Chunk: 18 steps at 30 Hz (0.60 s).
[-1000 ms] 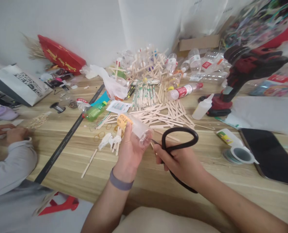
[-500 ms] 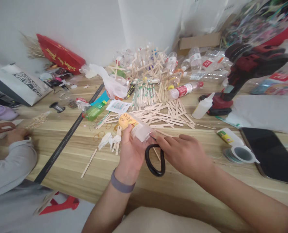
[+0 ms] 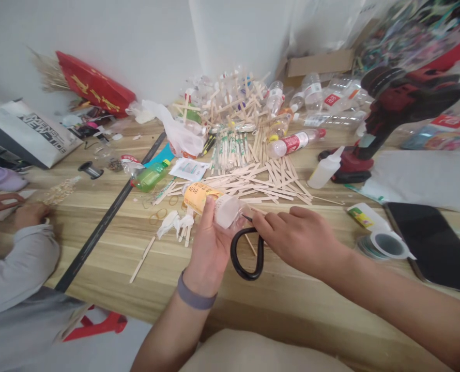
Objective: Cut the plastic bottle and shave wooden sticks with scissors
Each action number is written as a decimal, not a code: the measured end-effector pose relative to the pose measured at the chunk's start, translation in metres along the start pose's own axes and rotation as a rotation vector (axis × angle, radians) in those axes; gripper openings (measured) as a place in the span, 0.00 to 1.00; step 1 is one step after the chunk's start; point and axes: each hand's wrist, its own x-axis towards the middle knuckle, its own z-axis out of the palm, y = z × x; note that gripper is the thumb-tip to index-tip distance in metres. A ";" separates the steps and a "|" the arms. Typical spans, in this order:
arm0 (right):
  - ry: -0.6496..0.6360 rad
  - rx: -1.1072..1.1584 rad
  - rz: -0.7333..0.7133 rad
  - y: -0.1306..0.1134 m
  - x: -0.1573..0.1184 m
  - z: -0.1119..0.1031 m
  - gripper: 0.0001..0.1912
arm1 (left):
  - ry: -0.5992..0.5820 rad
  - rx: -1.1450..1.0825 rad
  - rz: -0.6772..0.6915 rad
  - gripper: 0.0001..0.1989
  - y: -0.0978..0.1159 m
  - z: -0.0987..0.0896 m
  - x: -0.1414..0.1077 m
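Note:
My left hand (image 3: 210,248) is wrapped round a clear plastic bottle (image 3: 227,211) with a yellow label, tilted with its label end up and to the left. My right hand (image 3: 292,237) is closed on black-handled scissors (image 3: 247,254); one handle loop hangs below the fingers. The dark tip of the scissors points left, close to the bottle's clear right end; whether it touches the plastic is hard to tell. Just beyond the bottle lie loose wooden sticks (image 3: 284,181).
Green bottle (image 3: 151,176), red-labelled bottle (image 3: 296,143), glue bottle (image 3: 326,169), red-black power tool (image 3: 385,113), wire spool (image 3: 385,245) and black phone (image 3: 433,245) lie around. A co-worker's hands (image 3: 30,214) are at the left. Crumpled tissue (image 3: 174,223) lies nearby.
The bottle has turned in my left hand, showing more of its yellow label. My right hand and the scissors have shifted only slightly.

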 end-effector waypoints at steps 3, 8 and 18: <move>0.035 -0.024 -0.001 -0.001 0.001 0.001 0.19 | 0.011 0.008 0.008 0.20 0.000 0.001 0.000; -0.009 0.014 -0.014 0.002 0.003 0.001 0.18 | 0.002 0.034 0.010 0.19 -0.001 0.002 -0.001; -0.284 0.981 0.578 -0.003 0.013 0.012 0.07 | 0.108 0.043 0.238 0.12 -0.005 0.013 -0.007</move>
